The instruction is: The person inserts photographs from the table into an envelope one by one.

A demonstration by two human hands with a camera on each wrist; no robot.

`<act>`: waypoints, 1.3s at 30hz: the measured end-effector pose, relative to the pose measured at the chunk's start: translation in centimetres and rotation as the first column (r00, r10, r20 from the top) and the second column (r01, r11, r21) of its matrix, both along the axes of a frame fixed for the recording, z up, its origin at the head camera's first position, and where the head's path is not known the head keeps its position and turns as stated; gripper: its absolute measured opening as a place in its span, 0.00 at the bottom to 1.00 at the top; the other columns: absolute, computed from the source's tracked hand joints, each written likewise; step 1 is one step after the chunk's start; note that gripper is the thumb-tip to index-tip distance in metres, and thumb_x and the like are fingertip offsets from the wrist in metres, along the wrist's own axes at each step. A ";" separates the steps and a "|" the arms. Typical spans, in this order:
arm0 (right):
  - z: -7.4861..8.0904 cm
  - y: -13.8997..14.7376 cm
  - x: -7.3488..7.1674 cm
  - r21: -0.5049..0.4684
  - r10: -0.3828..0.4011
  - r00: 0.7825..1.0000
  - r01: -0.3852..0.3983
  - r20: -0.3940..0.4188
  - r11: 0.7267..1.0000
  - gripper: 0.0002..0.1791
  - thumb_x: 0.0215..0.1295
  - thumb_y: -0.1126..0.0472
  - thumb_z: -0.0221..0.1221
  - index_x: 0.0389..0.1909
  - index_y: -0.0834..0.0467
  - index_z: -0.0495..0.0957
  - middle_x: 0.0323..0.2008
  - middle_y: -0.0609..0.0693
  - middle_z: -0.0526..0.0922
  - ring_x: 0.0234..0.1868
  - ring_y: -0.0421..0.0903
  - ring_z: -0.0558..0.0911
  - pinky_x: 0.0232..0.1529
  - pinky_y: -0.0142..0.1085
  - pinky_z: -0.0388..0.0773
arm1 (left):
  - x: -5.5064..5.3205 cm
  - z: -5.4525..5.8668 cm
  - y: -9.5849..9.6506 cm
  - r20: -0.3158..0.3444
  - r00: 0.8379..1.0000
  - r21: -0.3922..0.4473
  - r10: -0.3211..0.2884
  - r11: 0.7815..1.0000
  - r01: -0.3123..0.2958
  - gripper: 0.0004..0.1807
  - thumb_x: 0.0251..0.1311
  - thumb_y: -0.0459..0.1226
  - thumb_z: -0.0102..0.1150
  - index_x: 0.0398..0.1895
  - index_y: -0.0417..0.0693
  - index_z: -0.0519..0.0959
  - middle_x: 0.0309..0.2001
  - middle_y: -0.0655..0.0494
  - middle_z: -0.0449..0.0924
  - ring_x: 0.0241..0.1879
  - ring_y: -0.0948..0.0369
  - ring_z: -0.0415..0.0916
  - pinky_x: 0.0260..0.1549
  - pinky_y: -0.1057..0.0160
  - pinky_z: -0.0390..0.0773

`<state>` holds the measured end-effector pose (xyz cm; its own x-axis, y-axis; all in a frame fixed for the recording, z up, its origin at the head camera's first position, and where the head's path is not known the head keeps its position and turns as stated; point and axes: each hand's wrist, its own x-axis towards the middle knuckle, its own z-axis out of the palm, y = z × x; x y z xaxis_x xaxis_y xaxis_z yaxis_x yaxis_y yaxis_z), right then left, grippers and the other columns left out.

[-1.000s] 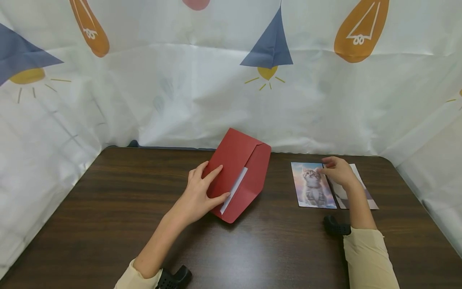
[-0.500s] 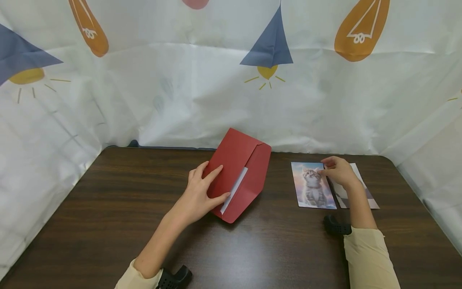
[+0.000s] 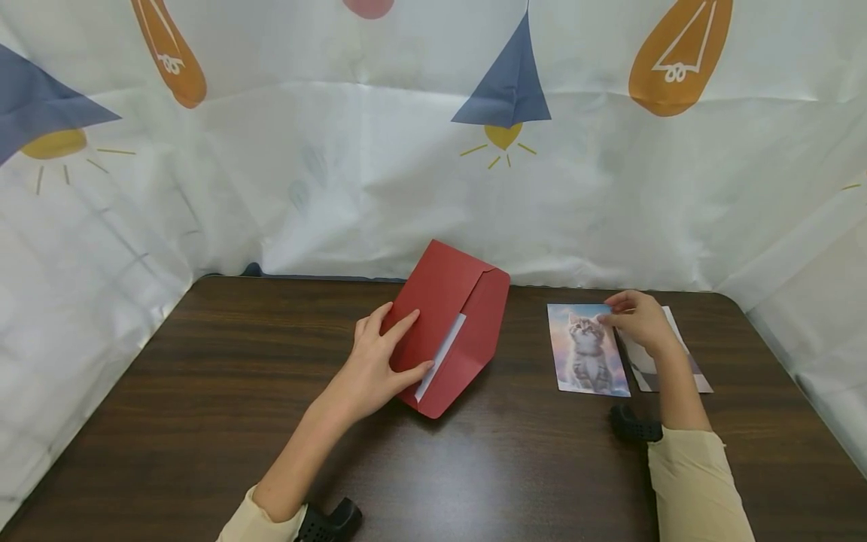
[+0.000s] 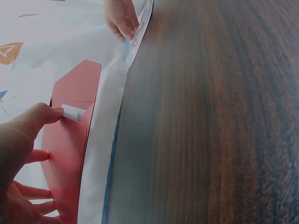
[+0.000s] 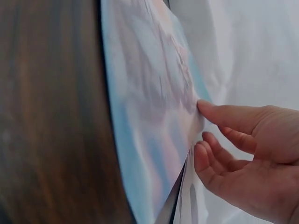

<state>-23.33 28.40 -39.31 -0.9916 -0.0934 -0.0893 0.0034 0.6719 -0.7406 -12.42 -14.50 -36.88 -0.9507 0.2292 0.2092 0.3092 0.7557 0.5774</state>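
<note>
A red envelope (image 3: 440, 301) lies tilted left of the table's middle, its pointed flap unfolded toward the right. White paper (image 3: 440, 357) shows in its opening. My left hand (image 3: 372, 361) rests on the envelope with fingers spread, the thumb tip over the white paper in the left wrist view. At the right, my right hand (image 3: 638, 320) pinches the upper right edge of a kitten picture card (image 3: 588, 357), thumb on the printed face and fingers at the edge below. A second card (image 3: 677, 369), grey and white, lies partly hidden under that hand and wrist.
The dark wood table (image 3: 223, 406) reaches back to a white printed curtain (image 3: 305, 173), which also hangs at both sides. A black wrist camera (image 3: 330, 521) sits at the left sleeve and another black wrist camera (image 3: 633, 424) at the right one.
The kitten card's near edge has shifted slightly toward me and tilted as the right hand pinches its side. The left hand and the envelope stay where they were.
</note>
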 end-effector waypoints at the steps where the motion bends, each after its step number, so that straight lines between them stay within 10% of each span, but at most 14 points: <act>1: 0.1 0.1 0.0 0.001 0.001 1.000 -0.001 -0.003 1.000 0.24 0.76 0.63 0.61 0.63 0.76 0.71 0.58 0.74 0.73 0.57 0.68 0.76 0.46 0.45 0.80 | 0.0 0.0 0.0 0.000 1.000 0.000 -0.001 1.000 0.001 0.39 0.62 0.41 0.74 0.76 0.44 0.71 0.78 0.31 0.57 0.72 0.35 0.57 0.55 0.39 0.82; 9: 0.6 0.1 0.2 0.011 0.001 1.000 -0.001 -0.017 1.000 0.23 0.80 0.58 0.58 0.62 0.74 0.72 0.57 0.75 0.75 0.41 0.54 0.83 0.30 0.40 0.76 | 0.0 -0.1 0.0 0.002 1.000 0.000 0.000 1.000 0.000 0.40 0.62 0.41 0.74 0.76 0.44 0.71 0.78 0.31 0.56 0.72 0.35 0.57 0.55 0.39 0.82; 23: 1.3 0.0 0.3 -0.034 -0.001 1.000 0.000 -0.022 0.999 0.18 0.81 0.63 0.55 0.57 0.76 0.74 0.52 0.70 0.78 0.37 0.39 0.83 0.39 0.31 0.85 | -0.1 -0.2 0.0 -0.028 1.000 -0.002 -0.003 1.000 0.003 0.39 0.61 0.40 0.75 0.76 0.43 0.72 0.77 0.31 0.57 0.70 0.35 0.58 0.54 0.40 0.83; 39: 1.9 0.2 0.5 -0.025 -0.004 1.000 0.004 -0.006 1.000 0.21 0.83 0.61 0.53 0.64 0.74 0.74 0.60 0.74 0.76 0.39 0.44 0.85 0.40 0.33 0.86 | -0.2 -0.2 0.0 -0.029 1.000 -0.007 -0.006 1.000 0.006 0.40 0.61 0.40 0.75 0.76 0.42 0.72 0.77 0.30 0.57 0.70 0.35 0.58 0.53 0.40 0.83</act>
